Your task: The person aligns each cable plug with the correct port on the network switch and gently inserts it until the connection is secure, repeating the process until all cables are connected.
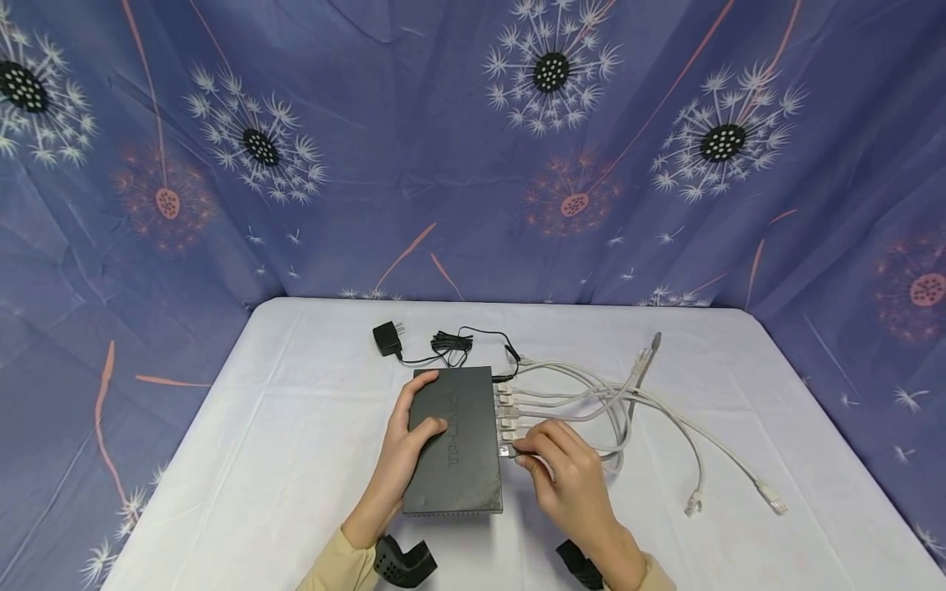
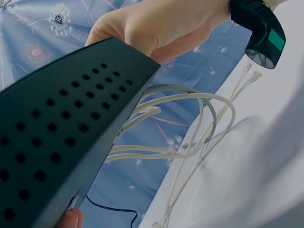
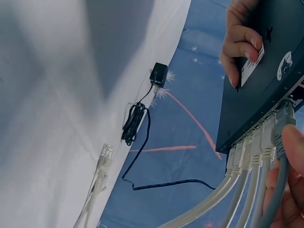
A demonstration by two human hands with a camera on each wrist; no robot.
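My left hand (image 1: 399,455) grips a dark flat network switch (image 1: 461,476) by its left side, thumb on top. The right wrist view shows the fingers curled beneath it, at a white label (image 3: 251,64). The box is lifted and tilted, its port side facing right. My right hand (image 1: 569,472) pinches a grey network cable plug (image 3: 285,118) at a port near the front end of the row. How deep it sits cannot be told. Beside it, several white cable plugs (image 3: 256,140) sit in neighbouring ports. A thin black power cord (image 1: 505,377) enters at the far end.
A black power adapter (image 1: 386,338) with a bundled cord (image 1: 451,345) lies behind the switch. To the right, the cables cross on the white table (image 1: 281,460); their loose ends include a white plug (image 1: 771,497) and a grey plug (image 1: 656,341). A patterned cloth (image 1: 443,164) hangs behind.
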